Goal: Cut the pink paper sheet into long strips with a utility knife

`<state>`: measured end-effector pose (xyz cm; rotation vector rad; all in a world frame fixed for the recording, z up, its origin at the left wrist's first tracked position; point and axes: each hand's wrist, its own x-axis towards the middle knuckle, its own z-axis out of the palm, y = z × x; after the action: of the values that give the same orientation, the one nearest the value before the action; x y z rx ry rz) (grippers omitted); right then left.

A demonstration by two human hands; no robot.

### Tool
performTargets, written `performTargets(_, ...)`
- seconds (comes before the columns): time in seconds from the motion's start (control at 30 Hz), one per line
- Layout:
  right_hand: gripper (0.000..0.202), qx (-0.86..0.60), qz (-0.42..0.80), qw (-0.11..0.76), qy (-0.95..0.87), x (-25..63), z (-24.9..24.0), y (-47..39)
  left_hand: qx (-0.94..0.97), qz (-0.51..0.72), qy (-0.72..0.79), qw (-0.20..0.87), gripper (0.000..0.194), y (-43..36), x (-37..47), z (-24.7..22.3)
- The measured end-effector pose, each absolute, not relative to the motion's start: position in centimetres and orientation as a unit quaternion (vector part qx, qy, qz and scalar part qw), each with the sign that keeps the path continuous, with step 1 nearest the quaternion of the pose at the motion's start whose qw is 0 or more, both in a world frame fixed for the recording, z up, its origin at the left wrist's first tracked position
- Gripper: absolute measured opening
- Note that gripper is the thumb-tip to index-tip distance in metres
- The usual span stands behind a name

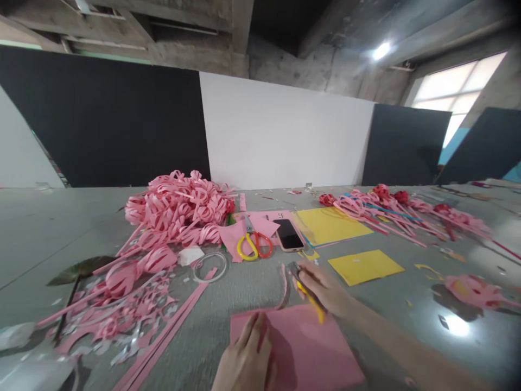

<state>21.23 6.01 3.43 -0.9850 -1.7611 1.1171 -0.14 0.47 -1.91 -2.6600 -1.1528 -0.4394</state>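
A pink sheet [317,347] lies on the grey table at the front centre. My left hand [246,353] presses flat on its left part, fingers stretched forward. Above the sheet's far edge, my right hand [319,288] is wrapped round a yellow-handled tool [311,301] with a dark head, slightly blurred. A thin curled pink strip [284,285] stands near the tool's head. Beyond my hands, scissors [249,244] with yellow and red handles rest on pink paper [232,239], beside a dark-screened phone [288,235].
A big heap of looped pink strips [179,206] and scraps [138,309] fill the left. Yellow sheets [334,225] lie beyond the phone, with another yellow piece [366,267] nearer. Pink and red paper flowers [386,203] are at the right. A tape ring [209,267] sits left of centre.
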Motion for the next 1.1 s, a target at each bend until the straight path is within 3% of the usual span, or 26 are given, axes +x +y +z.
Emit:
performTargets(0.13,0.024,-0.401,0.043,0.267,-0.875,20.8,3.9,4.9,-0.898,-0.110,-0.424,0.027,0.032,0.0,0.2,-0.8)
performTargets(0.27,0.031,-0.343,-0.137,0.165,-0.914,20.3,1.8,4.7,-0.898,-0.108,-0.424,0.044,0.035,-0.1,0.3,-0.6)
performTargets(0.67,0.034,-0.321,-0.212,0.138,-0.913,20.6,0.1,5.0,-0.896,-0.163,-0.404,0.087,0.034,-0.1,0.2,-1.2)
performTargets(1.1,0.034,-0.310,-0.233,0.127,-0.913,20.0,0.4,4.7,-0.902,-0.123,-0.403,0.090,0.037,-0.2,0.4,-0.9)
